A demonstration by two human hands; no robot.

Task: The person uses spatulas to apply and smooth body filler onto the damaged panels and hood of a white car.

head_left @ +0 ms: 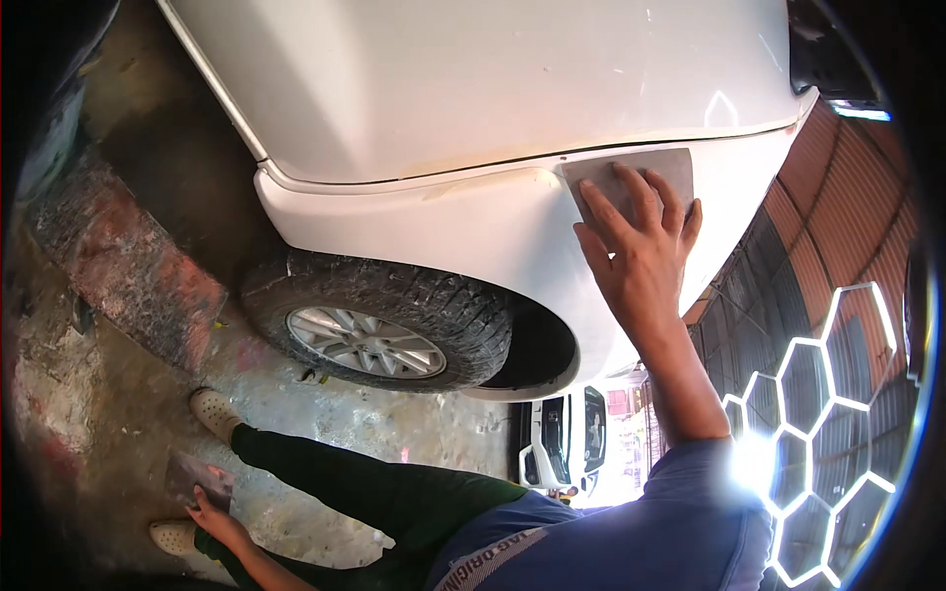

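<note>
My right hand [641,246] presses a grey rectangular sheet of sandpaper [579,169] against the white car fender [473,212], just beside the panel seam. Its fingers are bent and spread over the sheet, fingertips down. Low at the left, my left hand [217,519] grips a thin brownish-grey sheet [200,471], thumb on its face; what this sheet is made of I cannot tell. Faint yellowish patches show on the white paint along the seam.
Below the fender sits a muddy tire [394,295] with a silver wheel [365,340]. My feet in beige clogs [214,414] stand on the stained concrete floor [414,424]. A white vehicle [562,443] is parked behind. Bright hexagonal lights [808,424] hang at the right.
</note>
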